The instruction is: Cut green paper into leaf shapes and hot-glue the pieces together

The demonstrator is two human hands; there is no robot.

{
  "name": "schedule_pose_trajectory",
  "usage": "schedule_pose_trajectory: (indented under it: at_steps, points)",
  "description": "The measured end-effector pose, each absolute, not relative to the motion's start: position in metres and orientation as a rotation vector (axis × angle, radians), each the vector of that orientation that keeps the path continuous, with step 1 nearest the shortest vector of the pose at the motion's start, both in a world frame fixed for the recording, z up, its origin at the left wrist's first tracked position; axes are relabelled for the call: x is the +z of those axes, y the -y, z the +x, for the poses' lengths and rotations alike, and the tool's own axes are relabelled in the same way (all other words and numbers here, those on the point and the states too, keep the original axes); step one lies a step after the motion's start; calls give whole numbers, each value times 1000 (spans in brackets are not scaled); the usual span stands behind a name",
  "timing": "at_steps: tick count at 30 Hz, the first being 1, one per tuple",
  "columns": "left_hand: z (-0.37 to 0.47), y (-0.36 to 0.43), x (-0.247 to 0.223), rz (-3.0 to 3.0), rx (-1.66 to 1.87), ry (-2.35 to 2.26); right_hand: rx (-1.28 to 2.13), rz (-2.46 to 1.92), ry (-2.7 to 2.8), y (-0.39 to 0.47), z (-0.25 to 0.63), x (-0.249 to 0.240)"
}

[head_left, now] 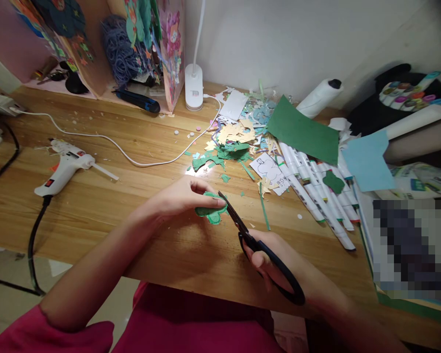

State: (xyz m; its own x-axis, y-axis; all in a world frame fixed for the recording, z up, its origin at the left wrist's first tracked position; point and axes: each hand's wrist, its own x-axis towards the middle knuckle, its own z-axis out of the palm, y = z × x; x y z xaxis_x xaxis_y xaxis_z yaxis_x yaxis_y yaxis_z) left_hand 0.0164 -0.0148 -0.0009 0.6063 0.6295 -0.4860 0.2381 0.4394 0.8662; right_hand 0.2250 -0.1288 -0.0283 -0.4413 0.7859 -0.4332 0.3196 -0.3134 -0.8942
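My left hand [185, 196] pinches a small green paper cutout [213, 215] with a lobed, scalloped outline, held just above the wooden desk. Black-handled scissors [272, 260] are in my right hand [268, 250], its fingers through the handle loops. The blades point up and left, their tips at the right edge of the cutout beside my left thumb. Whether the blades touch the paper I cannot tell. A thin green paper strip [264, 207] lies on the desk to the right of the scissor tips.
Paper scraps [235, 147] are heaped at the back, near a green sheet [305, 130] and several white markers [316, 191]. A hot glue gun [64, 166] lies at left, its cord over the front edge. A white cable [132, 162] crosses the desk; a box cutter [137, 99] lies behind it.
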Motion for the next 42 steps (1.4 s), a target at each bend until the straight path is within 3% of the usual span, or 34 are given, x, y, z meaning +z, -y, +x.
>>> schedule_pose_trajectory:
  at_steps: [6, 12, 15, 24, 26, 31, 36, 40, 42]
  points:
    - [12, 11, 1, 1165, 337, -933, 1588, -1595, 1528, 119, 231, -27]
    - [6, 7, 4, 1172, 527, -1022, 552, -2236, 1820, 90, 252, -14]
    - [9, 8, 2, 1183, 538, -1040, 304, -2377, 1871, 80, 256, -16]
    - [-19, 35, 20, 1294, 535, -1144, -128, -2191, 1944, 84, 253, -29]
    - [-35, 47, 24, 1326, 560, -1220, -78, -1894, 2094, 89, 240, -31]
    - [-57, 74, 16, 1257, 611, -1332, 601, -766, 2832, 81, 212, -43]
    - [-42, 83, -2, 1061, 591, -1239, 220, -1432, 2602, 46, 219, -47]
    - [-22, 80, -8, 1006, 653, -1239, 441, -804, 2919, 47, 217, -45]
    - [-15, 77, -11, 1037, 675, -1229, 458, -817, 2956, 48, 220, -47]
